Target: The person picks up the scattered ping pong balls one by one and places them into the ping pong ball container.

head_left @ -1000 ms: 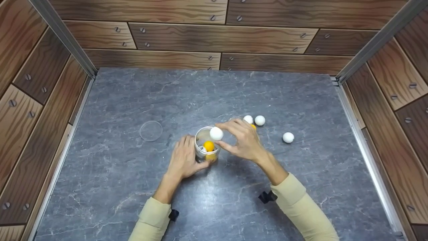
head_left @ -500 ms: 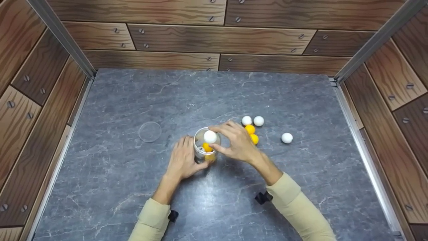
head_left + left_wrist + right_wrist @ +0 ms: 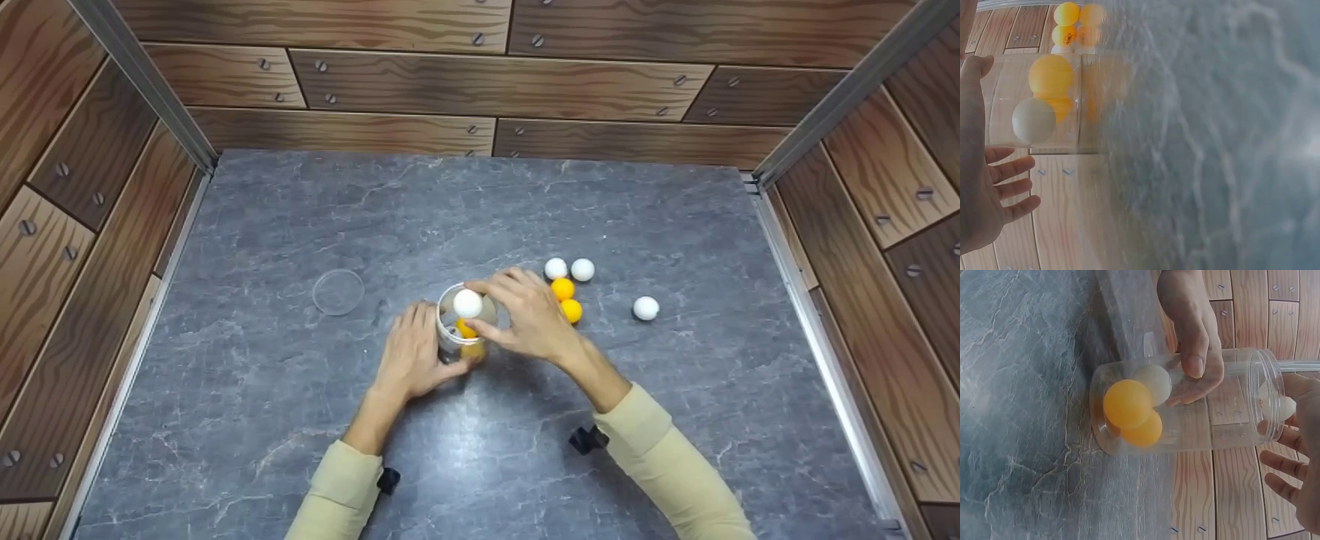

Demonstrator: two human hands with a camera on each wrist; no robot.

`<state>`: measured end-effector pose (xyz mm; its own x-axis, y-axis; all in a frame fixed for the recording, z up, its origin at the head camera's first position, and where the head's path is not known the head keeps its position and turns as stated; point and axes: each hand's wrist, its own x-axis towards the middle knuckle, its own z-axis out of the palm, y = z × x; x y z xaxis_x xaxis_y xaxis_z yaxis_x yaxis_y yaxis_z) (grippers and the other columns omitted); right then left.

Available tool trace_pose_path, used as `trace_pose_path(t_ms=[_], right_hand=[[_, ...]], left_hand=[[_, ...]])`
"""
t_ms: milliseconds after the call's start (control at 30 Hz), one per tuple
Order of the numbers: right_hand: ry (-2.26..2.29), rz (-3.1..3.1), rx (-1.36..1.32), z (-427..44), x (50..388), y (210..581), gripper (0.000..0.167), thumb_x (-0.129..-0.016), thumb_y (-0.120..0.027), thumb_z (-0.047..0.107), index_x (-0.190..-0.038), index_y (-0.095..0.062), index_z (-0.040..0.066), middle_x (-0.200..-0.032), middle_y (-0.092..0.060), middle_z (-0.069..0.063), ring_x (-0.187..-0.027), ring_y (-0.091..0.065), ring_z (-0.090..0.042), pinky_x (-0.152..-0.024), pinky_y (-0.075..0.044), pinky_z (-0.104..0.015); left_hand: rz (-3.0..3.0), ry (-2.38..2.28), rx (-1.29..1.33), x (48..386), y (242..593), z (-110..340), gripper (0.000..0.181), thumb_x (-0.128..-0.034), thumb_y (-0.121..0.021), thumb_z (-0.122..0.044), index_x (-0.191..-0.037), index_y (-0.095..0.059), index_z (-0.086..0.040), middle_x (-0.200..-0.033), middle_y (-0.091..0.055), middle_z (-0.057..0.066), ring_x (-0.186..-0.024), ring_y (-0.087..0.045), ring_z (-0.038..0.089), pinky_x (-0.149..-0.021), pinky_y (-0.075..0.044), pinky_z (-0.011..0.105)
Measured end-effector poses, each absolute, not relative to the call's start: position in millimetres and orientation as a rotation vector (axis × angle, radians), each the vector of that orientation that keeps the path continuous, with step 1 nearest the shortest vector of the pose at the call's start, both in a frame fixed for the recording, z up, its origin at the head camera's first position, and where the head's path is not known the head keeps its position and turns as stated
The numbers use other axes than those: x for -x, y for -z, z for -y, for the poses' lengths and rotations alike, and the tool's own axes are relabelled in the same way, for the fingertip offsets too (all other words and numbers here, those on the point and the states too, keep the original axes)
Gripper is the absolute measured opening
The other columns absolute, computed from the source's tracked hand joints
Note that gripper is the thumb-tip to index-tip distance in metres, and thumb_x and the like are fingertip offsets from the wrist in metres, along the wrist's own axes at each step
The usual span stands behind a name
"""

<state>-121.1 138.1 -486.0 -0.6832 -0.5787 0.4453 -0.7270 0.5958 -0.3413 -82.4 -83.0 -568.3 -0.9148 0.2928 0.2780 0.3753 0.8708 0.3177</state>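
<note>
My left hand (image 3: 411,351) holds a clear plastic jar (image 3: 1196,433) upright on the table. Its thumb crosses the near side, and its other fingers lie along the left side. Inside, near the bottom, are an orange ball (image 3: 1127,404), a second orange ball (image 3: 1144,430) and a white ball (image 3: 1156,382), which look like table tennis balls. Over the jar's mouth, my right hand (image 3: 534,315) pinches another white ball (image 3: 468,304) between thumb and index finger. In the right wrist view the rim and fingers partly cover that ball.
Right of the jar lie two white balls (image 3: 583,270) and two orange balls (image 3: 571,311) in a group. A lone white ball (image 3: 646,307) sits farther right. A round clear lid (image 3: 338,292) lies to the left. Wood-patterned walls (image 3: 495,86) surround the grey marbled table (image 3: 300,225).
My right hand has moved left with the white ball, from the jar's right rim to over its mouth. The loose orange balls have come into fuller view. My left hand stays on the jar.
</note>
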Motion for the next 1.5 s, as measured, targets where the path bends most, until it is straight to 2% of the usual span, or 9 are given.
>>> trace_pose_path(t_ms=[233,500,733,1100,1500], right_hand=[[-0.711,2.537,-1.080,-138,122,485,0.048,-0.091,-0.077,0.044,-0.128,-0.072,0.014,-0.109,-0.078,-0.003,-0.105,-0.066,-0.024,-0.099,-0.051,-0.045],[-0.647,2.540,-1.107,-138,122,483,0.049,-0.093,-0.074,0.045,-0.133,-0.070,0.016,-0.106,-0.077,-0.002,-0.106,-0.067,-0.026,-0.104,-0.049,-0.048],[-0.643,2.506,-1.125,-139,120,482,0.047,-0.093,-0.075,0.042,-0.131,-0.071,0.016,-0.108,-0.077,-0.002,-0.106,-0.068,-0.026,-0.102,-0.050,-0.046],[-0.664,2.459,-1.145,-148,119,479,0.046,-0.093,-0.076,0.041,-0.130,-0.073,0.014,-0.120,-0.078,-0.003,-0.110,-0.069,-0.024,-0.100,-0.052,-0.043],[-0.626,2.425,-1.122,-172,117,481,0.051,-0.089,-0.080,0.042,-0.132,-0.071,0.016,-0.124,-0.076,-0.002,-0.111,-0.069,-0.022,-0.098,-0.053,-0.040]], left_hand=[[2.812,0.545,0.523,84,568,82,0.095,-0.0754,-0.069,-0.077,-0.130,-0.054,0.001,-0.118,-0.064,0.017,-0.109,-0.060,0.033,-0.090,-0.053,0.047],[2.834,0.529,0.526,84,568,83,0.097,-0.0742,-0.071,-0.075,-0.131,-0.054,0.001,-0.121,-0.064,0.018,-0.112,-0.060,0.034,-0.094,-0.053,0.048],[2.844,0.529,0.529,84,567,83,0.098,-0.0751,-0.072,-0.074,-0.134,-0.053,0.002,-0.125,-0.063,0.020,-0.115,-0.059,0.035,-0.097,-0.053,0.049],[2.854,0.548,0.517,84,567,83,0.097,-0.0745,-0.071,-0.075,-0.133,-0.053,0.001,-0.126,-0.064,0.018,-0.118,-0.059,0.034,-0.097,-0.053,0.049],[2.874,0.520,0.520,84,566,84,0.099,-0.0759,-0.069,-0.076,-0.135,-0.053,0.003,-0.128,-0.063,0.020,-0.120,-0.059,0.035,-0.098,-0.052,0.048]])
